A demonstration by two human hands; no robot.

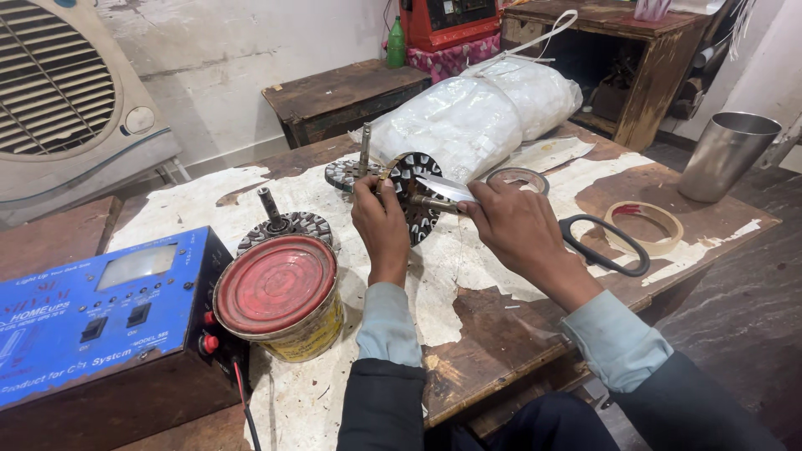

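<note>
At frame centre, the left hand (380, 219) is gripping an upright slotted stator (415, 198) while the right hand (511, 225) is pinching a white paper strip (445, 189) pointing leftward into it.

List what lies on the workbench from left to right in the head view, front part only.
Blue electrical box → red-lidded tin can → left hand holding the upright round slotted motor core → right hand → black-handled scissors → ring of tape → steel cup.
</note>
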